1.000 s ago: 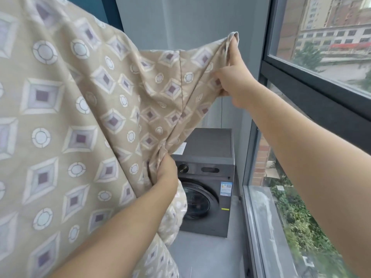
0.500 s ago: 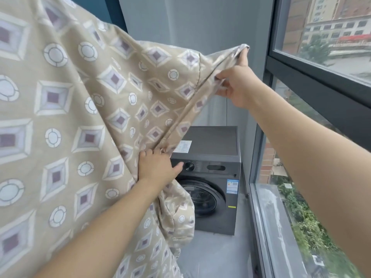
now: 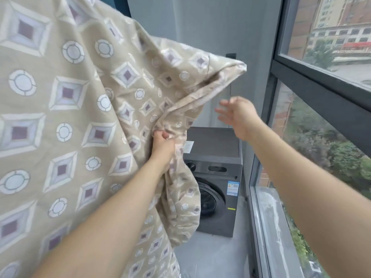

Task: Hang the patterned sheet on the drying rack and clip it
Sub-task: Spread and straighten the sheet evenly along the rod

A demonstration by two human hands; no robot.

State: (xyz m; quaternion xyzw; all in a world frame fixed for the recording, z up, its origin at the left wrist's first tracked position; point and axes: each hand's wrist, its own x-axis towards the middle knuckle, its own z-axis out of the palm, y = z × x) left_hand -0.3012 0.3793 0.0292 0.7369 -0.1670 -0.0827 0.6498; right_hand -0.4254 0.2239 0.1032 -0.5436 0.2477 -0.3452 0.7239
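While the patterned sheet (image 3: 66,117) fills the whole left half of the view, it hangs from somewhere above the top edge, so whatever carries it is out of sight. Its long run goes from the upper left down toward the lower middle, and one corner (image 3: 230,69) juts out to the right, pointing toward the window (image 3: 331,47) and standing unsupported in the air. From that corner a folded hem drops diagonally down and leftward to a bunched gather of cloth.

That gather sits in the left hand (image 3: 161,144), whose fingers are curled tight around the fabric, with the forearm reaching up from the lower left in front of the sheet. Below the grip a loose lobe of the cloth sags further down, partly covering the front of the grey washing machine (image 3: 218,173) (its round door half hidden behind the fabric).

To the right of the sheet, apart from it, the right hand (image 3: 239,115) hangs in the air with fingers spread and nothing in it; it is blurred. It lies below the jutting corner and a little right of the hem, between the cloth and the dark window frame. The washing machine stands on the grey floor (image 3: 210,255) against the back wall.
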